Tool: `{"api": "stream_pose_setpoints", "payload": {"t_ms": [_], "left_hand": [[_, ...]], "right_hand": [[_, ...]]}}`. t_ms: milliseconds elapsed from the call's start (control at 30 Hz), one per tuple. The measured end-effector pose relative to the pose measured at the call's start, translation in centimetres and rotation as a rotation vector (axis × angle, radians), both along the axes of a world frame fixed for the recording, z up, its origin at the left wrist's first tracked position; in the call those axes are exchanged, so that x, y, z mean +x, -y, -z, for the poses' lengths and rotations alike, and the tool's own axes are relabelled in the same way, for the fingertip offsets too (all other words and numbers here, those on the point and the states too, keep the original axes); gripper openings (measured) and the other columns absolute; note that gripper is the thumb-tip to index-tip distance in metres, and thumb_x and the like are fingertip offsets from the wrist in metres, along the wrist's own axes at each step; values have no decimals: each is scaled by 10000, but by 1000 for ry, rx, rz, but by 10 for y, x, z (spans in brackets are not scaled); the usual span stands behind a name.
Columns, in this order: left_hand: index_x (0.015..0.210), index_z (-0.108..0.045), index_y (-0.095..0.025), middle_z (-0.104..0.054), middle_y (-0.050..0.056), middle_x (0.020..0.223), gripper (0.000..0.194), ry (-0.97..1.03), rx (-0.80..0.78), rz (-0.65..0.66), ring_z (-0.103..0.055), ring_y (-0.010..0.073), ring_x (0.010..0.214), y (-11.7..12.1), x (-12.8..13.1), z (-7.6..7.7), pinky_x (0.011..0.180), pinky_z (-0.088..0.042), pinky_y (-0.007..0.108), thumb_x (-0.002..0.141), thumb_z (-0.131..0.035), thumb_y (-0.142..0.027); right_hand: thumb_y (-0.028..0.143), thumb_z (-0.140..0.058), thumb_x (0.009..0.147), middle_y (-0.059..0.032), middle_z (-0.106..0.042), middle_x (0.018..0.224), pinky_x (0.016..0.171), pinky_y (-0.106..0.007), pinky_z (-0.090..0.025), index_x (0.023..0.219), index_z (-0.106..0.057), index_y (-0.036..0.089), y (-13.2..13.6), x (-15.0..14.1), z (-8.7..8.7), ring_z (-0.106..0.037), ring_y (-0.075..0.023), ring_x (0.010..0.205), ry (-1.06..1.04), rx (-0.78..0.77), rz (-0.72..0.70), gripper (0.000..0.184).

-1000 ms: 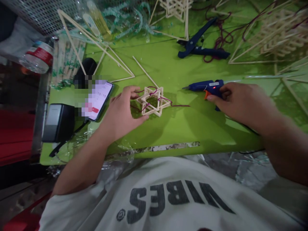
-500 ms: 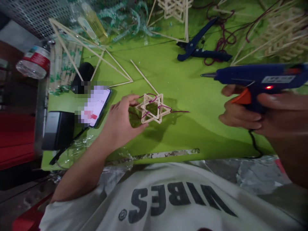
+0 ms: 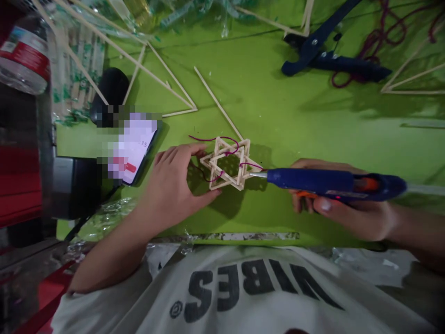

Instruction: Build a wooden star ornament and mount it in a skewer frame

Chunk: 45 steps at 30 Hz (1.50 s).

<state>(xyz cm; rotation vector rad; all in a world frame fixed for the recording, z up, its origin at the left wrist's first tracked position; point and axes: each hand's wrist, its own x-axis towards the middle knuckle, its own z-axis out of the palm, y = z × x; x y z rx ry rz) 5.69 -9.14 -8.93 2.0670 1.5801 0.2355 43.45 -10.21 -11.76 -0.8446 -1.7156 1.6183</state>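
Pinching a stick star (image 3: 230, 178), left grip (image 3: 172, 178) arches — right grip (image 3: 359, 217) (curled) holds glue gun (image 3: 313, 182).

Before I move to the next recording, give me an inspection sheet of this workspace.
Surface: green tabletop, worn strip along its near edge.
Work items: stick star with purple thread; blue glue gun, nozzle at the star's right point, contact unclear.
Clutter: phone, dark cutters, single stick, red-labelled bottle.
Hands: left hand around the star's left side; right hand gripping the glue gun.
Cables: black cable near the black box.
Surroundings: red surface left of the table.
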Motion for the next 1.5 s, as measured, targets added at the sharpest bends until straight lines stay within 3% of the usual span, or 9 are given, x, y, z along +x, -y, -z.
{"api": "stream_pose_setpoints", "payload": {"t_ms": [200, 400, 533, 633, 767, 1000, 1267, 1500], "left_hand": [[1535, -686, -337, -833, 104, 1528, 776, -37, -15, 25, -783, 486, 1475, 0, 0, -5, 1268, -625, 726, 876, -1027, -564], [1484, -680, -370, -864, 48, 1473, 601, -29, 39, 58, -815, 433, 1408, 2, -2, -6, 1196, -652, 667, 975, -926, -575], [1496, -678, -384, -864, 15, 1472, 563, -37, 37, 61, -816, 401, 1401, 3, -3, -5, 1198, -649, 623, 1045, -843, -678], [1506, -690, -380, -861, 8, 1489, 592, -29, 45, 51, -814, 396, 1411, 4, -2, -5, 1204, -647, 604, 1065, -815, -754], [1499, -712, -367, -870, 18, 1473, 655, -39, 32, 32, -816, 401, 1406, 4, 0, -5, 1232, -636, 599, 1051, -789, -837], [1495, -732, -337, -870, 34, 1494, 681, -21, 38, 34, -814, 404, 1414, 3, 2, -6, 1229, -641, 621, 1051, -792, -850], [1493, -726, -371, -860, 11, 1506, 706, -25, 15, 19, -801, 420, 1449, 3, 2, -6, 1265, -633, 648, 1049, -746, -920], [1510, -731, -376, -865, 0, 1493, 730, -39, 9, 18, -811, 406, 1428, 2, 3, -6, 1278, -639, 653, 1047, -724, -939]], "right_hand": [[258, -817, 1053, -32, -758, 896, 640, -253, -614, 1092, -773, 225, 0, -4, 1, -741, -140, 705, 78, 93, 13, 67], [273, -806, 1023, 5, -809, 866, 677, -261, -678, 987, -732, 278, -6, -5, -5, -824, -168, 723, 190, 162, -52, 83], [304, -801, 1011, 7, -801, 841, 735, -296, -705, 925, -706, 281, -3, -6, -4, -822, -182, 729, 189, 158, -2, 130], [325, -802, 1018, -8, -802, 860, 790, -314, -716, 937, -730, 276, 1, -6, -1, -848, -203, 817, 198, 162, 14, 120], [300, -811, 1014, -19, -810, 912, 731, -293, -692, 955, -738, 277, 2, -6, -1, -835, -192, 821, 214, 151, 15, 98], [259, -790, 1014, -24, -790, 834, 746, -355, -685, 946, -685, 283, 0, -8, -2, -754, -210, 734, 203, 156, -17, 128], [221, -824, 973, -30, -762, 824, 626, -323, -569, 896, -679, 262, 0, -12, -4, -699, -182, 688, 132, 80, 11, 169], [234, -843, 982, -31, -735, 822, 664, -343, -584, 928, -706, 263, 5, -9, -1, -695, -198, 709, 139, 78, 29, 150]]}}
